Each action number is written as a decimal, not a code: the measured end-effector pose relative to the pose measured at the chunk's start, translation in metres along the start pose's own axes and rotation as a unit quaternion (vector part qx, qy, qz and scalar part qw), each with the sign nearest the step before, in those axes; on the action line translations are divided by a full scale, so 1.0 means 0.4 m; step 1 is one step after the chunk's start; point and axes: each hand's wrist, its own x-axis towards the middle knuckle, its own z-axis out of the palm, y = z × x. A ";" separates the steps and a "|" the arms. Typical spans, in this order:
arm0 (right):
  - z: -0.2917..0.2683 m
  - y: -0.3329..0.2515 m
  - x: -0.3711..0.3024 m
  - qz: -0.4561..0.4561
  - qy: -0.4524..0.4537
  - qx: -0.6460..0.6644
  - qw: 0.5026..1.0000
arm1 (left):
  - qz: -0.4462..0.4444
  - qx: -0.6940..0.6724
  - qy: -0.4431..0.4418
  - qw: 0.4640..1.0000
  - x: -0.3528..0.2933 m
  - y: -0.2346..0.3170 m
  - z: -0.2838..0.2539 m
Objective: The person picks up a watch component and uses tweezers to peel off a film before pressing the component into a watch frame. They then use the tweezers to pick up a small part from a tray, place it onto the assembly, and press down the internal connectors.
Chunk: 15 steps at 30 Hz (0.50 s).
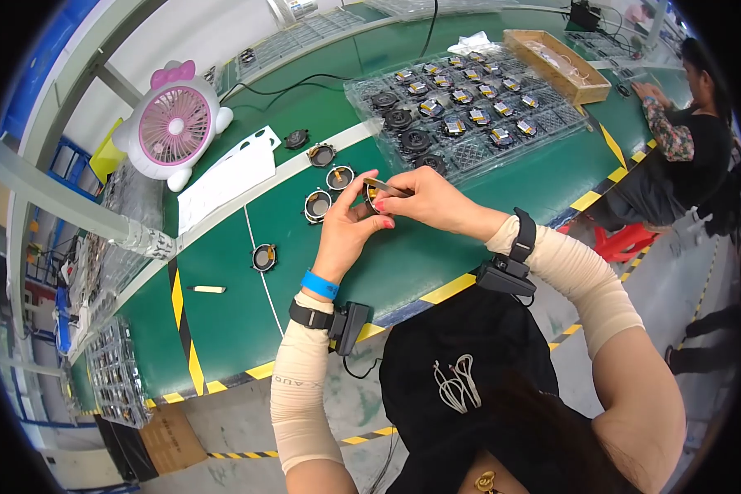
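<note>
My left hand (343, 232) is closed around a small round watch case (370, 198), tilted up between thumb and fingers and largely hidden by them. In my right hand (433, 199) is a pair of metal tweezers (385, 188), pinched so that the tips reach over the case. Just beyond the left hand lie similar round cases with dark insides and orange flex strips, one (341, 177) by the fingers and another (317, 206) by the wrist side. Farther off are a third case (322, 155) and a black round part (296, 138). One more case (264, 258) sits to the left.
Clear plastic trays (469, 107) with several round parts fill the far right of the green table (222, 329). Behind them stands a wooden box (556, 66). A pink and white fan (175, 123), white sheet (230, 177) and pen-like stick (207, 289) lie left. A co-worker (683, 140) sits right.
</note>
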 end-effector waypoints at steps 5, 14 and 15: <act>-0.029 0.042 0.035 -0.039 0.037 -0.046 0.997 | 0.026 -0.024 -0.032 0.999 0.059 -0.011 0.001; -0.173 0.038 -0.020 -0.040 0.110 -0.116 0.986 | 0.037 0.091 0.071 0.993 0.122 -0.010 0.136; -0.195 0.036 -0.031 -0.037 0.128 -0.130 0.982 | 0.030 0.056 0.068 0.996 0.126 -0.012 0.151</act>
